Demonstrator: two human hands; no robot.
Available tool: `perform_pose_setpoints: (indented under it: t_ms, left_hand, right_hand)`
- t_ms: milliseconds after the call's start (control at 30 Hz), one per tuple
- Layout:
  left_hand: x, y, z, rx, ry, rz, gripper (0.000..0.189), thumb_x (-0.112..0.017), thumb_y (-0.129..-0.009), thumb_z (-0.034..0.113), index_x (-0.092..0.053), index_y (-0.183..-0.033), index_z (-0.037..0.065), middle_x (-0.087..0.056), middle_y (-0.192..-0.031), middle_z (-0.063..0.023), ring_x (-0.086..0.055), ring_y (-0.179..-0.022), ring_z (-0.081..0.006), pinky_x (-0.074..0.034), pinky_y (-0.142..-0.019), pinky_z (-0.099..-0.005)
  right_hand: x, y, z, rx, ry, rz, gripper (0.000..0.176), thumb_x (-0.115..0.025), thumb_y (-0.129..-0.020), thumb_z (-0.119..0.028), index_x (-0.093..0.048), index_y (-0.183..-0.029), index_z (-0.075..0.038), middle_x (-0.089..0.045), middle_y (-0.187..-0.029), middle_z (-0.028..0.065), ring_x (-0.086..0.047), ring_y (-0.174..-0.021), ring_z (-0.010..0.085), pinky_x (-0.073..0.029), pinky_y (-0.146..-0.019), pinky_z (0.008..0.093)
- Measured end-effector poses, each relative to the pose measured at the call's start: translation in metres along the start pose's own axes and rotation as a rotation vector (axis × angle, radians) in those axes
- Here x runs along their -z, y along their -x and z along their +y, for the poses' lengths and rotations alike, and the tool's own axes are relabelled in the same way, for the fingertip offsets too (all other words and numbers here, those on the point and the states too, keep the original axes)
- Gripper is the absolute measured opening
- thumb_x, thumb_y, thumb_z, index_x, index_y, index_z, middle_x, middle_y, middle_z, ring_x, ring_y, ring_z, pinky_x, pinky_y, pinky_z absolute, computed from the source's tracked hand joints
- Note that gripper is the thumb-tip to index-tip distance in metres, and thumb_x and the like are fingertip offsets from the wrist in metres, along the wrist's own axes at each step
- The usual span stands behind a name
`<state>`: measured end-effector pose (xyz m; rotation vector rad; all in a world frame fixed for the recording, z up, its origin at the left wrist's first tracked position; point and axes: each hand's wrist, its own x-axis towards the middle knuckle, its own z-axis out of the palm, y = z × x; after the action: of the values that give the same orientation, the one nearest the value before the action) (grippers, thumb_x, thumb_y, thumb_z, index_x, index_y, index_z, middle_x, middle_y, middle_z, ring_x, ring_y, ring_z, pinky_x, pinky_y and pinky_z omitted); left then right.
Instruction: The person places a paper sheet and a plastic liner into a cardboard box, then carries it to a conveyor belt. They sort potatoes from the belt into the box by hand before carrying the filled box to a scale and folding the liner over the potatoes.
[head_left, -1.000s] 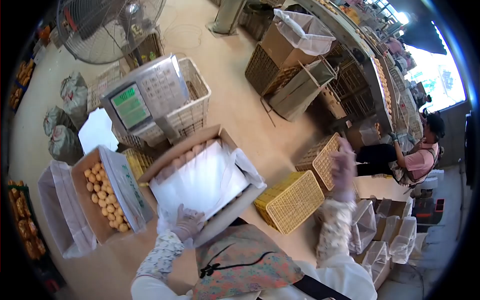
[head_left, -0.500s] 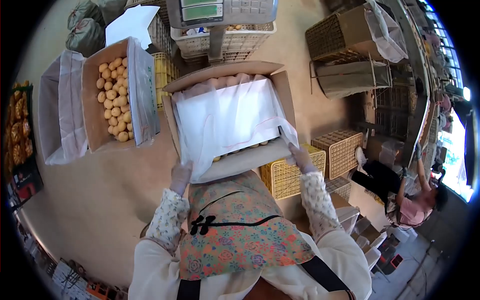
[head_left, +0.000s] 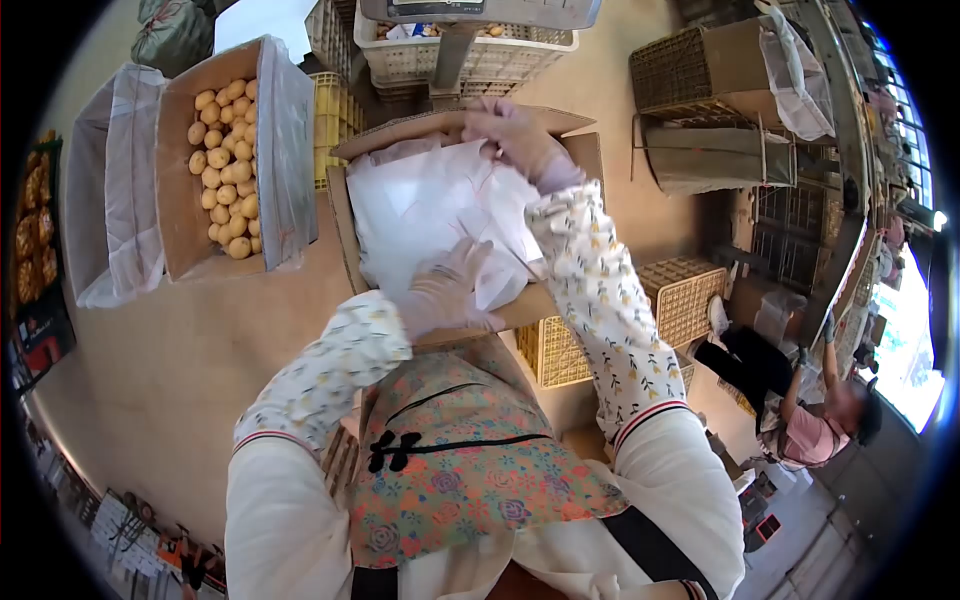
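In front of me is an open cardboard box [head_left: 345, 235]. A thin, see-through plastic liner [head_left: 505, 265] lies folded and crumpled over a white sheet [head_left: 400, 220] inside it. My left hand [head_left: 450, 285], in a thin pale glove, rests on the liner near the box's close edge, fingers stretched out and apart. At the far right side, my right hand [head_left: 515, 140] is gloved too. Its fingers are bent around what looks like the liner's edge, slightly blurred. The box's contents are hidden under the sheet and liner.
To the left stands a lined box [head_left: 285, 150] with many round yellowish potatoes [head_left: 230, 170]. A digital scale [head_left: 480, 10] and a white crate [head_left: 510, 65] are beyond my box. Yellow crates [head_left: 552, 355] stand at right, where another person [head_left: 815, 430] works farther off.
Both hands have left the near corners of the liner. My left hand moved inward onto it; my right reached to the far side. The liner now lies folded inward, covering the round items at the near edge.
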<state>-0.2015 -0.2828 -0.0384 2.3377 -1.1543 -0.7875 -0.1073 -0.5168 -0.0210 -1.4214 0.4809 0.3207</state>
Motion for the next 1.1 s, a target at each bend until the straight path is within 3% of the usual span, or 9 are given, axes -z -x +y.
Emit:
perform_pose_setpoints:
  t_ms: [100, 233, 300, 400, 600, 633, 700, 867, 1100]
  left_hand:
    - [-0.073, -0.053, -0.057, 0.060, -0.329, -0.584, 0.055, -0.067, -0.087, 0.043, -0.054, -0.127, 0.007, -0.059, -0.129, -0.0192, -0.063, -0.110, -0.0277, -0.048, -0.083, -0.0466]
    - [0.029, -0.093, -0.126, 0.331, -0.327, 0.316, 0.031, -0.063, -0.089, 0.027, -0.060, -0.114, 0.010, -0.068, -0.101, -0.0098, -0.068, -0.092, -0.0288, -0.050, -0.078, -0.0445]
    - [0.124, -0.066, -0.102, -0.003, -0.070, 0.565, 0.031, -0.066, -0.089, 0.027, -0.060, -0.113, 0.009, -0.067, -0.100, -0.0105, -0.067, -0.092, -0.0301, -0.051, -0.080, -0.0462]
    - [0.122, 0.010, -0.099, 0.062, 0.108, 0.815, 0.053, -0.080, -0.079, 0.028, -0.058, -0.120, 0.004, -0.067, -0.109, -0.0139, -0.065, -0.099, -0.0332, -0.050, -0.089, -0.0462]
    - [0.034, 0.066, -0.101, 0.979, 0.150, -0.330, 0.060, -0.062, -0.084, 0.056, -0.064, -0.123, 0.010, -0.065, -0.118, -0.0223, -0.062, -0.113, -0.0354, -0.048, -0.097, -0.0417]
    - [0.030, 0.070, -0.105, 0.772, 0.021, -0.375, 0.043, -0.063, -0.082, 0.040, -0.069, -0.110, 0.009, -0.068, -0.107, -0.0195, -0.066, -0.103, -0.0333, -0.051, -0.087, -0.0434]
    - [0.021, 0.077, -0.111, 0.355, -0.301, -0.375, 0.017, -0.065, -0.077, 0.010, -0.080, -0.084, 0.007, -0.075, -0.085, -0.0137, -0.074, -0.083, -0.0291, -0.058, -0.066, -0.0468]
    - [-0.021, 0.082, -0.112, 0.849, -0.030, -0.151, 0.029, -0.056, -0.089, 0.020, -0.078, -0.107, 0.011, -0.075, -0.111, -0.0090, -0.072, -0.103, -0.0252, -0.056, -0.075, -0.0443]
    - [-0.149, 0.209, -0.040, 0.793, 0.133, 0.133, 0.025, -0.056, -0.088, 0.021, -0.078, -0.091, 0.009, -0.074, -0.094, -0.0152, -0.070, -0.092, -0.0331, -0.054, -0.072, -0.0528]
  right_hand:
    - [0.024, 0.010, -0.008, 0.047, 0.091, 0.220, 0.034, -0.066, -0.091, -0.017, -0.061, -0.120, 0.000, -0.066, -0.084, 0.0035, -0.060, -0.070, 0.0079, -0.049, -0.061, 0.0239]
    - [0.085, 0.113, 0.011, -0.008, 0.268, 0.597, 0.056, -0.069, -0.092, -0.018, -0.048, -0.141, -0.001, -0.068, -0.085, 0.0067, -0.055, -0.058, 0.0079, -0.043, -0.047, 0.0223]
    - [0.100, 0.149, 0.025, -0.126, 0.490, 0.763, 0.067, -0.073, -0.088, -0.025, -0.046, -0.144, -0.002, -0.068, -0.082, 0.0047, -0.061, -0.062, 0.0093, -0.049, -0.050, 0.0241]
    - [0.123, 0.146, 0.085, -0.371, 1.045, 0.625, 0.082, -0.074, -0.079, -0.055, -0.053, -0.139, -0.003, -0.071, -0.097, 0.0201, -0.070, -0.092, 0.0356, -0.055, -0.084, 0.0423]
    - [0.140, 0.098, 0.158, -0.679, 1.222, 0.313, 0.061, -0.055, -0.089, -0.058, -0.073, -0.105, -0.001, -0.070, -0.105, 0.0262, -0.067, -0.103, 0.0401, -0.050, -0.095, 0.0468]
    - [0.145, 0.095, 0.162, -0.647, 1.312, 0.249, 0.058, -0.054, -0.092, -0.055, -0.073, -0.103, -0.002, -0.071, -0.099, 0.0252, -0.069, -0.098, 0.0402, -0.051, -0.092, 0.0472]
    - [0.155, 0.095, 0.164, -0.579, 1.338, 0.103, 0.061, -0.049, -0.092, -0.054, -0.072, -0.104, 0.002, -0.067, -0.111, 0.0301, -0.064, -0.111, 0.0416, -0.050, -0.097, 0.0484]
    - [0.198, 0.072, 0.206, -0.297, 1.491, -0.102, 0.065, -0.054, -0.091, -0.055, -0.069, -0.111, 0.005, -0.065, -0.118, 0.0305, -0.064, -0.113, 0.0424, -0.051, -0.098, 0.0471]
    - [0.115, 0.090, 0.155, -0.245, 1.649, 0.004, 0.063, -0.060, -0.082, -0.053, -0.073, -0.099, 0.006, -0.068, -0.108, 0.0314, -0.066, -0.109, 0.0416, -0.051, -0.097, 0.0453]
